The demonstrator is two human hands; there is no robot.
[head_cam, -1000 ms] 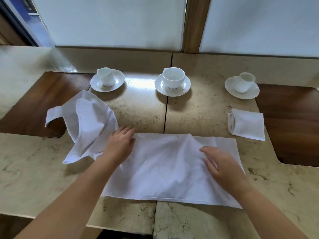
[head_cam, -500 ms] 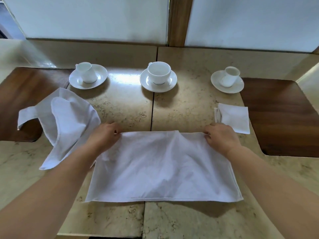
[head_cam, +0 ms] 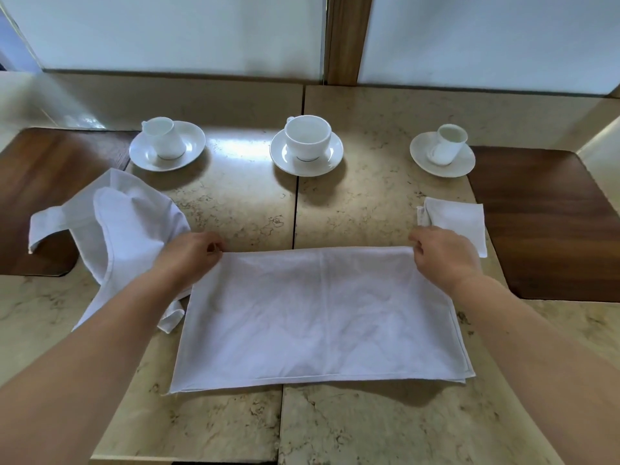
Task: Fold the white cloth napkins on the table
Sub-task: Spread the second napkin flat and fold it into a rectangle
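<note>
White cloth napkin (head_cam: 318, 317) lies flat at centre of the marble worktop (head_cam: 235, 209), doubled into a wide rectangle: fold line along the 12 o'clock edge, hemmed edges stacked at 6 o'clock, faint vertical crease mid-width. Left hand (head_cam: 193, 255) pinches the far left corner, fingers curled in a closed grip on the cloth. Right hand (head_cam: 443, 255) pinches the far right corner likewise. Unfolded napkin (head_cam: 127, 229) lies rumpled at 9 o'clock, touching the left forearm. Folded napkin (head_cam: 459, 219) sits at 2 o'clock, just beside the right hand.
</note>
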